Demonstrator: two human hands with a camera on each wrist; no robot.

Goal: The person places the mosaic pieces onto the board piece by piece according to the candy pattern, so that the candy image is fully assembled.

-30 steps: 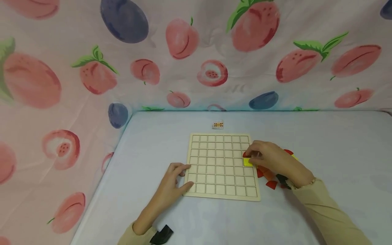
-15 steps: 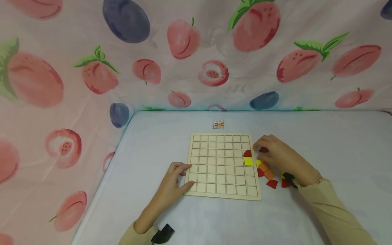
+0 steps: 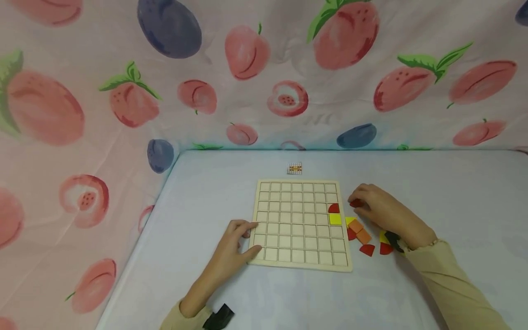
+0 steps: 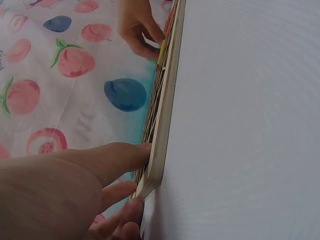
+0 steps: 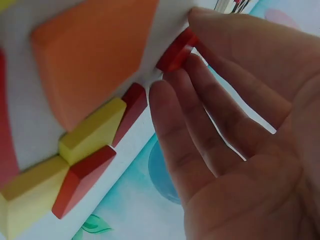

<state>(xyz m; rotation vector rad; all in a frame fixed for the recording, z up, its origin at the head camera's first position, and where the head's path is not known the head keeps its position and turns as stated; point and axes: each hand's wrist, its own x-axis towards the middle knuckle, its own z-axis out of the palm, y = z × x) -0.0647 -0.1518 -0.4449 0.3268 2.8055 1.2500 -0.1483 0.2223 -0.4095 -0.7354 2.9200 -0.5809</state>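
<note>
A pale wooden grid board [image 3: 297,229] lies flat on the table in the head view. My left hand [image 3: 228,247] rests at its lower left edge, thumb and index fingertip on the rim; the left wrist view shows the thumb [image 4: 120,157] against that edge. Off the board's right side, my right hand [image 3: 385,211] pinches a small red quarter-circle tile [image 5: 175,52] between thumb and fingertips. Two tiles sit in the board's rightmost column: a red quarter-circle [image 3: 334,208] directly above a yellow square [image 3: 335,219].
Loose tiles lie right of the board, among them orange squares [image 3: 363,236], a red quarter-circle [image 3: 367,250] and yellow pieces [image 3: 383,237]. A small printed pattern card [image 3: 294,168] lies behind the board. A fruit-print cloth [image 3: 247,105] hangs along the back and left.
My right hand has let go of the tiles on the board's right column, moved right off the board, and taken hold of another red quarter-circle. My left hand has stayed in place.
</note>
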